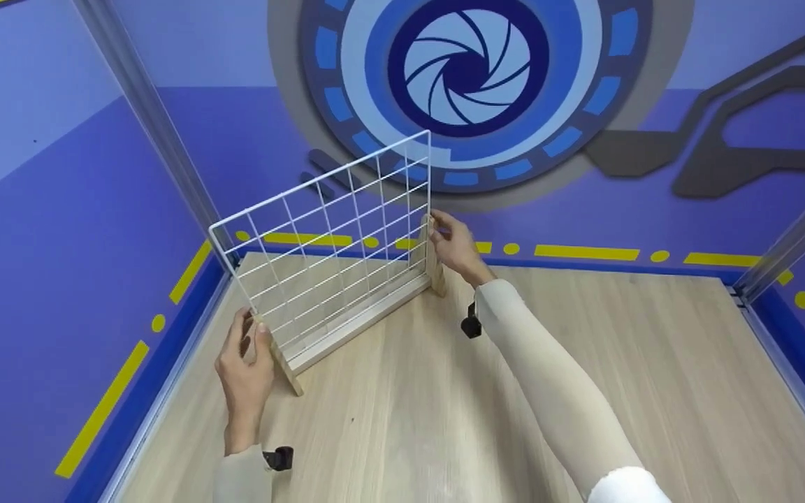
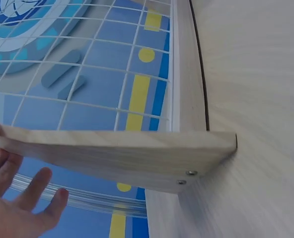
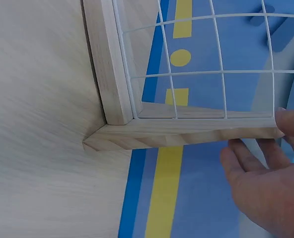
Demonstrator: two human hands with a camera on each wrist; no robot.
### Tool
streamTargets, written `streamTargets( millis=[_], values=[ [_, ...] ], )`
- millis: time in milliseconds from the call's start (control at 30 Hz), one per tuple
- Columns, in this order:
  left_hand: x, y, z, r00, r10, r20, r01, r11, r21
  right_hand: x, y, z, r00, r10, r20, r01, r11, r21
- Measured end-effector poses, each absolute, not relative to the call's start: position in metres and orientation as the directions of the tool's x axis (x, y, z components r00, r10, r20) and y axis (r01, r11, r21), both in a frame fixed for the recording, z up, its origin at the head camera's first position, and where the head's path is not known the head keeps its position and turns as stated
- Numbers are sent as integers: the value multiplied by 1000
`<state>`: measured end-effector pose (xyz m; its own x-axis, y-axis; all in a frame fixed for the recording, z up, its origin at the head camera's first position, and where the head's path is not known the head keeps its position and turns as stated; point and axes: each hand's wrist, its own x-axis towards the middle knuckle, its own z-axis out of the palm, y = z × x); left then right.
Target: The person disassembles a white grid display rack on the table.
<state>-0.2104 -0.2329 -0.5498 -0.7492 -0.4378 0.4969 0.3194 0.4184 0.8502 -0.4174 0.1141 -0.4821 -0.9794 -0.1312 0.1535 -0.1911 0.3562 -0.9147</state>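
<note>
A white wire grid panel (image 1: 319, 179) stands upright in a wooden base, running diagonally across the table's left half. The base has a long crossbar (image 1: 364, 320) and a wooden side piece at each end. At the near end, my left hand (image 1: 245, 374) pinches the top of the left side piece (image 2: 112, 148), thumb on one face and fingertips on the other. Two screw heads (image 2: 186, 177) show low on that piece. My right hand (image 1: 457, 248) holds the upper end of the right side piece (image 3: 186, 137) at the far end, thumb and fingers on opposite faces.
Pale wood-grain tabletop (image 1: 570, 391) lies under the rack and stretches to the right. Blue printed walls (image 1: 221, 154) with yellow dashes close in the back and both sides. Metal posts (image 1: 144, 98) stand at the corners.
</note>
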Motion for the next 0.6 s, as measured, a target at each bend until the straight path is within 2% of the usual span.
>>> streamTargets(
  millis=[200,333,533,600],
  values=[
    [-215,-238,-538,-791,-426,438,370,237,898,-406,121,-476,-949,-122,291,-315,348,-883],
    [-222,-241,-539,-820,-380,428,376,205,903,-396,128,-471,-938,-89,336,-346,317,-883],
    [-224,-255,-543,-790,-335,513,458,234,858,-379,120,-464,-925,-133,355,-379,308,-872],
    [-225,-259,-545,-789,-324,523,483,200,853,-375,115,-464,-912,-146,384,-411,293,-863]
  ],
)
